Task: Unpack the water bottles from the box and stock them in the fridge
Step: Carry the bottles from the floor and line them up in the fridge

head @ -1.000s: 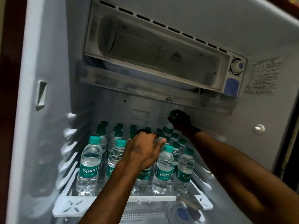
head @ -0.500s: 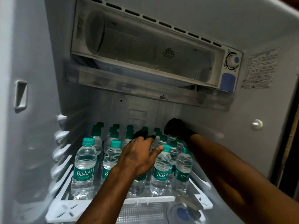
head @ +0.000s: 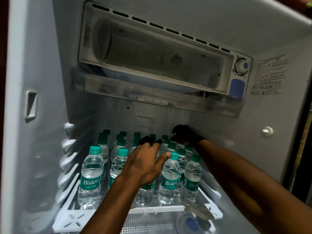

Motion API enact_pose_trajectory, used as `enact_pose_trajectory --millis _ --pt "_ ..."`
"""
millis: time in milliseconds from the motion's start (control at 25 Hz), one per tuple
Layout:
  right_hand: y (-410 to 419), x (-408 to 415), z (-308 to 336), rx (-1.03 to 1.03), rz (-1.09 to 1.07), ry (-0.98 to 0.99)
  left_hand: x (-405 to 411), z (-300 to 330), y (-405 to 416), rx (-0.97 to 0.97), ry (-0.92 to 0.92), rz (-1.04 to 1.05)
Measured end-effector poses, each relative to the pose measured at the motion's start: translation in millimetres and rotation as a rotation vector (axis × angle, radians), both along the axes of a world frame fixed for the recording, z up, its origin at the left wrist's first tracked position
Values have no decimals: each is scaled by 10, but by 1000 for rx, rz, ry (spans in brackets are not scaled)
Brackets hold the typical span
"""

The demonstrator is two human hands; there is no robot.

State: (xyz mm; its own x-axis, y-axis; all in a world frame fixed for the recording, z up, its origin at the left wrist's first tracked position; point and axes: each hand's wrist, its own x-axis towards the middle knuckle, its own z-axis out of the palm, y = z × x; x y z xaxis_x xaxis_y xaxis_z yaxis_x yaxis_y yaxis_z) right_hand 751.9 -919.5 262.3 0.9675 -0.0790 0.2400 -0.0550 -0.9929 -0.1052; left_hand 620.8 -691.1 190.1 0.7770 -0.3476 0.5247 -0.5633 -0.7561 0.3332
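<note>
Several clear Bisleri water bottles [head: 92, 176] with green caps stand in rows on the white fridge shelf [head: 157, 211]. My left hand [head: 146, 162] reaches over the middle rows with fingers stretched out above the caps, and its thumb lies against the cap of a front bottle [head: 170, 176]. My right hand [head: 184, 135] is deep in the dark back right corner, where its fingers curl down around the top of a back-row bottle, most of which is hidden. The box is not in view.
The freezer compartment [head: 152, 53] and its clear drip tray [head: 135, 92] hang above the shelf, with a thermostat dial [head: 241, 65] on the right. Ribbed rails line the left wall [head: 67, 159]. A crisper cover [head: 146, 223] lies below the shelf.
My right hand has brought its bottle down from above the rows into the back right corner. The fingers of my left hand have spread out over the caps.
</note>
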Motion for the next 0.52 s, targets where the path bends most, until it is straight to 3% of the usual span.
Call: enact_pose_trajectory --millis 160,280,520 --pt "152 -246 130 24 11 -53 -87 24 45 -9 -25 -8" --pt "414 -585 192 -117 6 -167 -200 100 100 -45 -67 -31" --pt "1061 -1672 -76 -168 162 -398 -604 381 459 -95 -274 -22"
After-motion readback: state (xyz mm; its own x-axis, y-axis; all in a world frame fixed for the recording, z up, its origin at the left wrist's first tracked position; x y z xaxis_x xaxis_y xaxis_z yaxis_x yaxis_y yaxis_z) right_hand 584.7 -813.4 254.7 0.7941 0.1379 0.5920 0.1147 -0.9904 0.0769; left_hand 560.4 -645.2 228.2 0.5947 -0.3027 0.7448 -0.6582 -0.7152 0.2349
